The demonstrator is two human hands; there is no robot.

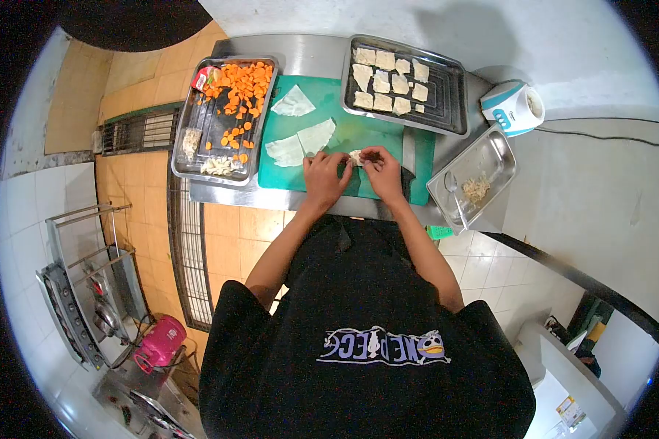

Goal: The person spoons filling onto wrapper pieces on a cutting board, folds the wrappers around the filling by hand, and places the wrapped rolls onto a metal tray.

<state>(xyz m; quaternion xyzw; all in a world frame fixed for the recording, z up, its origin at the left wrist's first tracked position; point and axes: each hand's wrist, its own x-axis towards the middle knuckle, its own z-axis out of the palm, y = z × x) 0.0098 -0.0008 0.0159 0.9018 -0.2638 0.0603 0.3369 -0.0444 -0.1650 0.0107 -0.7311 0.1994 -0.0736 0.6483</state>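
My left hand [325, 177] and my right hand [384, 175] meet over the green cutting board [274, 181], fingers closed on a small pale piece of food [355, 156] between them. Much of that piece is hidden, so its exact kind does not show. Beside my left hand lie thin white wrapper sheets [300, 143], two pieces close together, with another triangular wrapper sheet [293, 102] farther back. To the right of my right hand rests a knife [408, 150], blade pointing away and dark handle toward me.
Left stands a metal tray [212, 121] with chopped carrots [245, 80] and pale chopped pieces [218, 167]. A dark tray [447, 117] of flat, pale squares overlaps the board's back right. Farther right are a steel pan [501, 157] with a spoon [458, 201] and shredded filling [476, 190], and a white-blue container [512, 108].
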